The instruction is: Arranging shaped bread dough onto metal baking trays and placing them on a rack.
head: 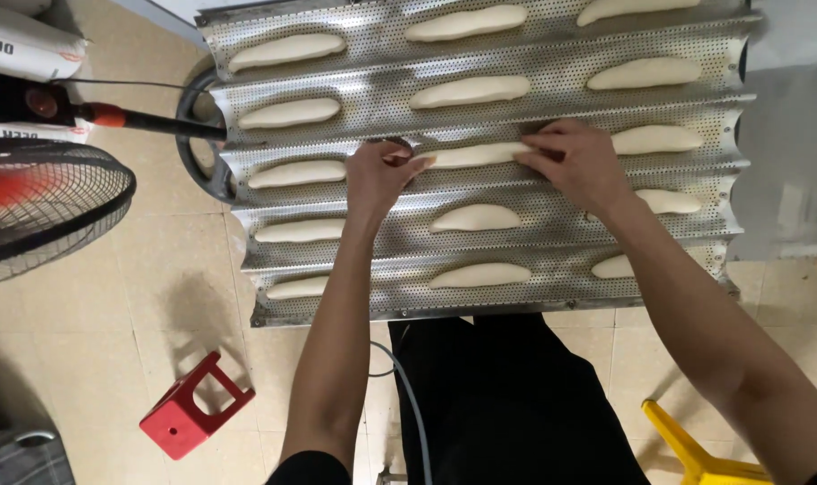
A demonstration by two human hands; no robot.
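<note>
A perforated metal baking tray (552,103) with long grooves lies in front of me, holding several pale elongated dough pieces in rows. My left hand (379,175) and my right hand (577,162) both grip the ends of one dough piece (474,155) in the middle groove, left hand at its left end, right hand at its right end. Other dough pieces such as one (476,217) just below and one (469,91) just above lie untouched. My right forearm crosses over two dough pieces at the tray's right side.
A standing fan (40,202) with a wire guard is at the left, its black pole (148,121) reaching toward the tray. A red stool (196,407) lies on the tiled floor; a yellow stool (691,449) is at bottom right. Sacks (22,45) sit at top left.
</note>
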